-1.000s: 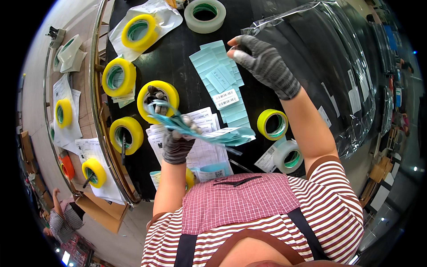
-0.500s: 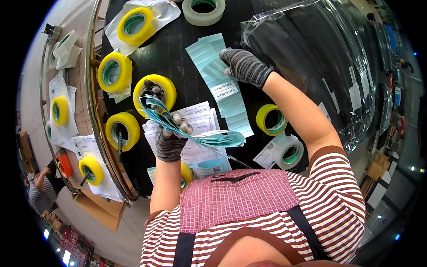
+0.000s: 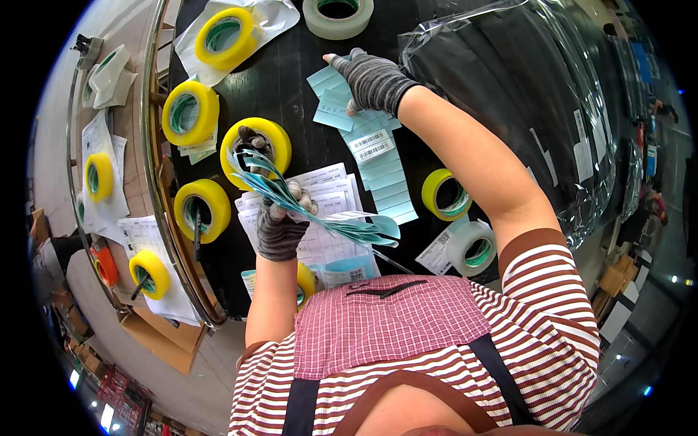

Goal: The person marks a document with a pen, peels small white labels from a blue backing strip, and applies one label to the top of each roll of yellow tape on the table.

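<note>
My left hand [image 3: 282,236], in a grey knitted fingerless glove, is closed round a bundle of light blue label strips [image 3: 338,227] that fans out to both sides. It is above white printed sheets [image 3: 331,185] and beside a yellow tape roll [image 3: 280,142]. My right hand [image 3: 374,80], in a matching glove, lies over overlapping light blue label strips [image 3: 385,174] on the black table. Its thumb and forefinger are apart, resting at the strips' upper end. Two barcodes show on one strip. The other fingers are partly hidden.
Large black goods in clear plastic wrap [image 3: 509,87] fill the right side. Several yellow tape rolls [image 3: 190,112] line the left, one with a black pen [image 3: 197,232] in it. Clear tape rolls [image 3: 472,248] lie near and far. A metal rail [image 3: 151,145] borders the table.
My right hand has moved left and away from me, and its fingers have spread over the strips' upper end. Short strip pieces there have shifted left. My left hand keeps its bundle.
</note>
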A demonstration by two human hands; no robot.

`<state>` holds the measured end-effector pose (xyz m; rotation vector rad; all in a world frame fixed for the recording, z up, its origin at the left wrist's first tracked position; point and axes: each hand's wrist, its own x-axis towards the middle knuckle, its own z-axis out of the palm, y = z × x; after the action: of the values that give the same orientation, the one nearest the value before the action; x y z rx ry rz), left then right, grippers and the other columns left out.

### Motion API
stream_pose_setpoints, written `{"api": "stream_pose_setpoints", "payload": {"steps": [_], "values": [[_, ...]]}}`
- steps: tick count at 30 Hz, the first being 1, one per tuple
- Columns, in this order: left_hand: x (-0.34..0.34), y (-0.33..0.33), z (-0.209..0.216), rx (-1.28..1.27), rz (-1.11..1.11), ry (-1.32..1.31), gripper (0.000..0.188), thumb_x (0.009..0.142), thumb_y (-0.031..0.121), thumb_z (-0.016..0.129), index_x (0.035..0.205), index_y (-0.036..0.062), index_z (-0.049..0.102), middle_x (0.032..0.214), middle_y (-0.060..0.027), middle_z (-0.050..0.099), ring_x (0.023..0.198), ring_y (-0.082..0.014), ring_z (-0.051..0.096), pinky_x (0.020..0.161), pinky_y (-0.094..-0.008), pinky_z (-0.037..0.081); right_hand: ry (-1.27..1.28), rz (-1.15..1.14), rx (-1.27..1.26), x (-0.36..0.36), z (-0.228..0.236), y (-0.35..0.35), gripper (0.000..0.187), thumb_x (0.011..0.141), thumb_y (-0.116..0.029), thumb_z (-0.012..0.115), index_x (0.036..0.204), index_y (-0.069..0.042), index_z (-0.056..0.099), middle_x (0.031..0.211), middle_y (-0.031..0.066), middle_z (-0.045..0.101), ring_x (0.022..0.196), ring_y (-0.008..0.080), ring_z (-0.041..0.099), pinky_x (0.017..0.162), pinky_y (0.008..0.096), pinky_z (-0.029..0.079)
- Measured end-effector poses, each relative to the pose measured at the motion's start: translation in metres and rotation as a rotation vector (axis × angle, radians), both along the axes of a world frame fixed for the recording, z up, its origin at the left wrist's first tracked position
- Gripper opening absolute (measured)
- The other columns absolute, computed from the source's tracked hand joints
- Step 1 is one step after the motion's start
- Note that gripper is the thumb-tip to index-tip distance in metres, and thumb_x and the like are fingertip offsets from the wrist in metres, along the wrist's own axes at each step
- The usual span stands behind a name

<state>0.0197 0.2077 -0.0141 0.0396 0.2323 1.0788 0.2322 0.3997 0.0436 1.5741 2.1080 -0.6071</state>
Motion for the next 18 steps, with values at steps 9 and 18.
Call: {"api": "stream_pose_setpoints", "payload": {"steps": [9,18], "values": [[0.0,-0.002,0.0,-0.029,0.003,0.057,0.028,0.077,0.014,0.076,0.101,0.0045,0.063,0.093,-0.0018,0.063,0.091,-0.0185,0.063,0.079,-0.0351,0.051,0.074,0.081,0.145,0.001,-0.006,-0.003,0.088,0.056,-0.021,0.087,0.131,-0.013,0.043,0.124,0.0115,0.05,0.116,0.0308,0.052,0.098,0.0422,0.045],[0.003,-0.001,-0.002,-0.004,0.033,0.089,0.027,0.08,0.016,0.074,0.103,0.0068,0.062,0.097,-0.0029,0.062,0.093,-0.0187,0.062,0.081,-0.0352,0.051,0.339,-0.125,0.061,0.02,-0.024,-0.005,0.084,0.065,-0.01,0.079,0.136,-0.014,0.036,0.108,0.0165,0.064,0.099,0.0322,0.063,0.089,0.0403,0.05]]}}
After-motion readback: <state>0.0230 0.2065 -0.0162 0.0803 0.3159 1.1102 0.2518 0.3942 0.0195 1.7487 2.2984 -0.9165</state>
